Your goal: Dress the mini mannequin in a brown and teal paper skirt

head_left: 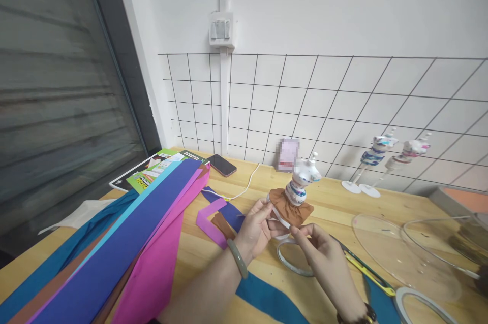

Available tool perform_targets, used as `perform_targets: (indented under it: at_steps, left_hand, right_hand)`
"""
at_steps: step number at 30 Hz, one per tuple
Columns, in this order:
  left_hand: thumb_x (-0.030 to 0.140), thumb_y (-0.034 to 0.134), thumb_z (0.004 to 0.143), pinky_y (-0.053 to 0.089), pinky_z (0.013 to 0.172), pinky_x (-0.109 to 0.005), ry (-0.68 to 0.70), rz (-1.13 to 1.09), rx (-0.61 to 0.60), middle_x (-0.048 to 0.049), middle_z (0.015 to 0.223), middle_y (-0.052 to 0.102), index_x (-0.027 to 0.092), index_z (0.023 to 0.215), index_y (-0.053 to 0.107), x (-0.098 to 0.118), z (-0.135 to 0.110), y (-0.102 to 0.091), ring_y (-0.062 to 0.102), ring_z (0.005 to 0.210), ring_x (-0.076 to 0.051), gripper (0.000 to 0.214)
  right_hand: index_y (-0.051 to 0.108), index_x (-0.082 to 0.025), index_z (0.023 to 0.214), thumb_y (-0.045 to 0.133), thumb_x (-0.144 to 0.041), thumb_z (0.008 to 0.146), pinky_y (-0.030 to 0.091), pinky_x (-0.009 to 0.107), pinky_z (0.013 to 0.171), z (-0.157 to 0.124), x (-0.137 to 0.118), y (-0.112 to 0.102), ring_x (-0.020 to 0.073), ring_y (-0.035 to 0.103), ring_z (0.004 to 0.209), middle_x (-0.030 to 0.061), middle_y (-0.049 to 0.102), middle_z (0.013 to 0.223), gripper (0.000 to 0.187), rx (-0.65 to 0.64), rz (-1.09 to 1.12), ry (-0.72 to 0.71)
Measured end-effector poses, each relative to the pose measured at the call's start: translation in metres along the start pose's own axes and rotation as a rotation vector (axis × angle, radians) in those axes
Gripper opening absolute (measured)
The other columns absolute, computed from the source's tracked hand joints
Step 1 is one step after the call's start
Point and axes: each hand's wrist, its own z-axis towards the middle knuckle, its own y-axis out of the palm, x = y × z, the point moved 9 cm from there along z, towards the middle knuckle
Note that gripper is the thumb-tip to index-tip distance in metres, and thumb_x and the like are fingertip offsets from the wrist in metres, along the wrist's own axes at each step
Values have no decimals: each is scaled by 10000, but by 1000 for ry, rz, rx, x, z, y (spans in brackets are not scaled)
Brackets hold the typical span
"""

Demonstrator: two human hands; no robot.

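Note:
A small white dress form (pixel 304 174) with coloured tape marks wears a gathered brown skirt (pixel 293 207). My left hand (pixel 256 227), a bangle on its wrist, is closed on the left edge of the skirt. Along the skirt's front edge runs a narrow white tape strip (pixel 281 219). My right hand (pixel 319 247) pinches this strip at its right end, close to the hem. Just below my hands is a white tape roll (pixel 293 265); whether the strip joins it is hidden. A yellow and dark green cutter (pixel 368 270) lies beside my right wrist.
Long coloured strips (pixel 125 243) cover the table's left side, near magazines (pixel 152 166) and a phone (pixel 223 165). Two more dress forms (pixel 371 156) stand by the wall grid. At right are a clear round disc (pixel 404 253) and another tape roll (pixel 404 303).

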Motion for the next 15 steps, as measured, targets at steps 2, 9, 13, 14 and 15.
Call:
perform_targets:
  at_steps: [2,9,13,14,15]
  left_hand:
    - [292,483,803,478,672,-363,-6,9,7,-20,733,635,194,825,417,-1,0,-1,643,670,-188,120]
    - [322,490,797,484,661,-334,-23,19,23,-9,721,624,192,822,422,-1,0,-3,643,644,-168,149]
    - [314,489,799,480,694,-353,-36,5,19,6,673,605,191,830,425,-3,-1,0,645,648,-170,142]
    - [311,489,798,479,697,-355,-38,5,18,4,676,606,191,839,426,-4,-1,0,645,648,-171,142]
    - [309,490,798,479,695,-353,-40,7,21,1,680,607,191,847,427,-4,-1,0,645,645,-171,143]
  right_hand:
    - [494,-192,612,506,-510,708,260,220,414,2,4,0,90,332,423,-45,435,484,332,-2,-27,9]
    - [492,-201,637,471,-525,726,290,228,452,3,8,-2,104,378,446,-30,497,515,337,4,-129,4]
    - [503,-205,648,464,-517,733,301,226,455,2,4,-2,112,392,452,-38,485,497,326,7,-163,-20]
    - [503,-205,651,463,-514,736,309,226,461,2,3,-2,112,399,457,-38,488,503,322,10,-164,-28]
    - [503,-206,652,462,-512,737,313,226,465,2,2,-2,112,401,458,-39,487,504,320,14,-166,-33]
